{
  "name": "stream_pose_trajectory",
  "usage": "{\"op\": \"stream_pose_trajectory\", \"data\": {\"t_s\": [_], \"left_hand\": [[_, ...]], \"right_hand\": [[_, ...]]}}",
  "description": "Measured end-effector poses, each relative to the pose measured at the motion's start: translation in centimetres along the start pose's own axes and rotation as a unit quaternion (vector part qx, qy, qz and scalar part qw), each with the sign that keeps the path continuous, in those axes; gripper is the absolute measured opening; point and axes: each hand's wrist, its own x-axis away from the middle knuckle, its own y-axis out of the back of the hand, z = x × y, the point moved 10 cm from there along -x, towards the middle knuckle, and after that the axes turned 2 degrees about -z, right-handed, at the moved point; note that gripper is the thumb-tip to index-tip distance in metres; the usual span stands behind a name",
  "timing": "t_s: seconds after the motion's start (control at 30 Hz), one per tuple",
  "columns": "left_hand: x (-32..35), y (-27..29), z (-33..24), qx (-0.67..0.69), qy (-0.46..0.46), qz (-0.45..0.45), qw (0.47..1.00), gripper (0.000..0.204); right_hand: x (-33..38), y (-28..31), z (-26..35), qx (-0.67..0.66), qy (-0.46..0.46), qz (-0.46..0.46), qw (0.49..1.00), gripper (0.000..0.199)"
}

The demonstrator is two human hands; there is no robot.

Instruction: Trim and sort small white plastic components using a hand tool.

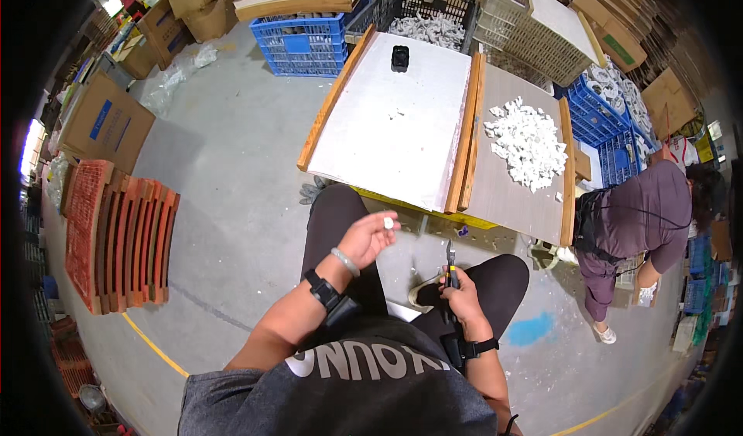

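Observation:
My left hand (368,239) is raised over my lap, palm partly up, with a small white piece (388,223) held at its fingertips. Lower and to the right, my right hand (462,295) is closed round a black-and-yellow hand tool (451,270). Its narrow metal tip points away from me; it looks like nippers, though the jaws are too small to make out. Beyond my knees lies a white board (387,119) with wooden side rails, bearing a few white crumbs. On the grey board (511,204) to its right is a heap of small white pieces (528,143).
A small black object (400,58) stands on the white board's far end. Blue crates (300,45) and a black crate of white pieces (429,29) stand behind. Red-orange trays (116,239) are stacked left. Another person (638,212) bends over at right. A grey glove (313,189) lies near my left knee.

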Motion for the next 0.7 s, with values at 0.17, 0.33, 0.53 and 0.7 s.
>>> {"op": "stream_pose_trajectory", "data": {"t_s": [0.17, 0.33, 0.53, 0.7], "left_hand": [[-3.9, 0.5, -6.3, 0.016, -0.098, -0.077, 0.992, 0.034], [-6.3, 0.8, -7.7, 0.026, -0.098, -0.088, 0.991, 0.058], [-7.4, 0.6, -9.7, -0.018, -0.127, -0.047, 0.991, 0.059], [-6.5, 1.4, -6.9, -0.046, -0.059, -0.024, 0.997, 0.047]], "right_hand": [[-0.1, 0.6, -0.1, -0.047, -0.025, -0.005, 0.999, 0.055], [-0.1, 1.2, 0.0, -0.050, -0.032, -0.010, 0.998, 0.055], [0.2, 1.9, 0.3, -0.035, -0.031, -0.008, 0.999, 0.052], [0.3, 1.4, 0.2, -0.076, -0.051, -0.007, 0.996, 0.054]]}}
